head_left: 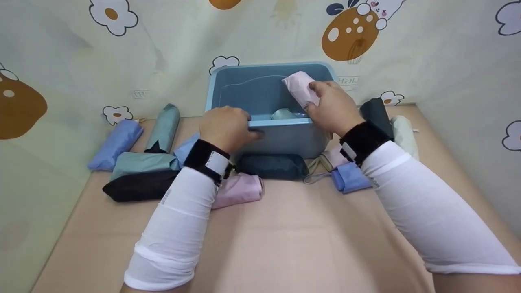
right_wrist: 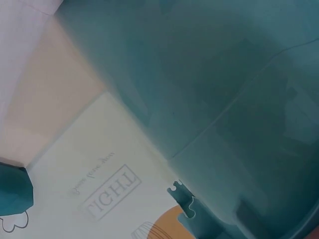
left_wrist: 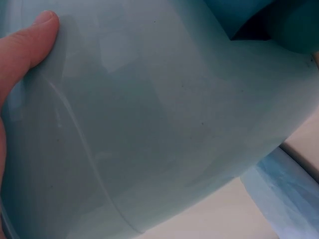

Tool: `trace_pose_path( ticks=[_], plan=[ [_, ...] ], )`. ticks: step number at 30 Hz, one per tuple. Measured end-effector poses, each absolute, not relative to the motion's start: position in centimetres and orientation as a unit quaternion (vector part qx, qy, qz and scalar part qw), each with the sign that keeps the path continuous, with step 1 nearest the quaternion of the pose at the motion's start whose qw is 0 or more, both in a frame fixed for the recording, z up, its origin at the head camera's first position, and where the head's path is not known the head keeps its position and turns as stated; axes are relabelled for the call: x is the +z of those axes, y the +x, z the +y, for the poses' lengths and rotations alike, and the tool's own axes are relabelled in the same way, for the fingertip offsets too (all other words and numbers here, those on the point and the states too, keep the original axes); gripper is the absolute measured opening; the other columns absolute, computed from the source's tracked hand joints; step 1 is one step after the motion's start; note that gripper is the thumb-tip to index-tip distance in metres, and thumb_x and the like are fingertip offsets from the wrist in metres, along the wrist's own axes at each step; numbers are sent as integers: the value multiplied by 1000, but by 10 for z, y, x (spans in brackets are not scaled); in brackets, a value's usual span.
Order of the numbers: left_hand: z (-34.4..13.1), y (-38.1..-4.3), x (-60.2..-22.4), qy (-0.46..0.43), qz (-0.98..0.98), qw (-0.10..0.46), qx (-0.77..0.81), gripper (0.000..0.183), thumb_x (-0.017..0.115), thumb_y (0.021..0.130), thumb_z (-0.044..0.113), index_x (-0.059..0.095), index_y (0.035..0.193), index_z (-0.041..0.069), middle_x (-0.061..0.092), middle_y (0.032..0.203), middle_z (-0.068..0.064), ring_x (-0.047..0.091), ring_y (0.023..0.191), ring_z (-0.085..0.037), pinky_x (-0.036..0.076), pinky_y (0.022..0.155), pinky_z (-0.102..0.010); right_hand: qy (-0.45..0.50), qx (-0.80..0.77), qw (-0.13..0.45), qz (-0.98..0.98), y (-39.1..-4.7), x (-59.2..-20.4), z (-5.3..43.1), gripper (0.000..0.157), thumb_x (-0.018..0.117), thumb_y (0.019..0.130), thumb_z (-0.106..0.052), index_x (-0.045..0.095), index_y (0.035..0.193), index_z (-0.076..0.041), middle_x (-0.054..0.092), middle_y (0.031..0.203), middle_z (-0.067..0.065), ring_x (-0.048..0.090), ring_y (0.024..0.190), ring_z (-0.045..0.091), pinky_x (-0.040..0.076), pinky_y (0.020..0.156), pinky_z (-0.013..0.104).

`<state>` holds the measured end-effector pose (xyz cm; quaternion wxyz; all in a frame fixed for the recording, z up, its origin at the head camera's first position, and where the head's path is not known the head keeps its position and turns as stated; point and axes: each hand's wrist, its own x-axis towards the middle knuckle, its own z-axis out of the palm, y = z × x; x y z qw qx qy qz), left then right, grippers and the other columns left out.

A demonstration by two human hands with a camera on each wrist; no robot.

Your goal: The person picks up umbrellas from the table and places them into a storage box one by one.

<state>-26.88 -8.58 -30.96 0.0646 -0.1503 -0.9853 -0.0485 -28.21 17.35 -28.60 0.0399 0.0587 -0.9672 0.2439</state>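
so, our right hand (head_left: pixel 336 106) pinches a pale pink bundle (head_left: pixel 300 88) between thumb and fingers, closed down to the bundle's own thickness, and holds it tilted at the opening of the blue bin (head_left: pixel 285 138), toward the right side. our left hand (head_left: pixel 224 128) grips the bin's near rim at its left end, fingers curled over the edge and thumb against the outer wall. inside the bin we see a light green bundle (head_left: pixel 283 114). on the table (head_left: pixel 309 244), a dark teal bundle (head_left: pixel 272 166) lies just in front of the bin; left of it we find a rosy bundle (head_left: pixel 240 190) and a black bundle (head_left: pixel 140 186), and right of it a folded blue bundle (head_left: pixel 352 177).
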Motion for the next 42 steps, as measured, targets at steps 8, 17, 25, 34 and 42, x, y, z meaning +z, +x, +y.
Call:
trace_pose_path(
  ticks=[8, 17, 25, 34, 42],
  plan=[
    [-85, -269, -309, -143, -987, 63, -41, 54, 72, 88, 68, 80, 107, 18, 78, 98, -6, 69, 83, -28, 58, 74, -49, 73, 230, 42, -970, -283, -286, 174, 53, 59, 102, -22, 53, 152, -5, 52, 154, 24, 56, 132, 41, 43, 115, 60],
    [-84, -269, -309, -136, -988, 64, -45, 53, 72, 87, 68, 80, 107, 19, 78, 100, -5, 69, 84, -27, 58, 74, -49, 77, 225, 39, -971, -283, -286, 175, 51, 58, 102, -21, 56, 150, -5, 55, 151, 24, 58, 131, 41, 44, 114, 59],
    [-85, -268, -309, -133, -988, 60, -46, 53, 73, 87, 67, 80, 109, 19, 78, 102, -5, 70, 86, -27, 58, 73, -49, 84, 219, 30, -972, -284, -285, 175, 46, 57, 102, -21, 60, 146, -4, 59, 147, 22, 55, 136, 39, 42, 117, 58],
    [-85, -268, -310, -139, -987, 64, -49, 54, 72, 88, 68, 80, 108, 18, 78, 103, -5, 70, 87, -28, 58, 74, -49, 89, 223, 22, -971, -285, -285, 176, 43, 56, 102, -19, 64, 142, -5, 64, 144, 18, 59, 135, 37, 45, 113, 57],
    [-85, -269, -311, -145, -986, 71, -47, 53, 73, 87, 66, 80, 106, 17, 79, 104, -7, 72, 92, -31, 58, 79, -51, 84, 231, 17, -969, -286, -285, 175, 44, 55, 101, -19, 64, 142, -5, 66, 143, 17, 60, 133, 35, 48, 110, 57]
  ],
)
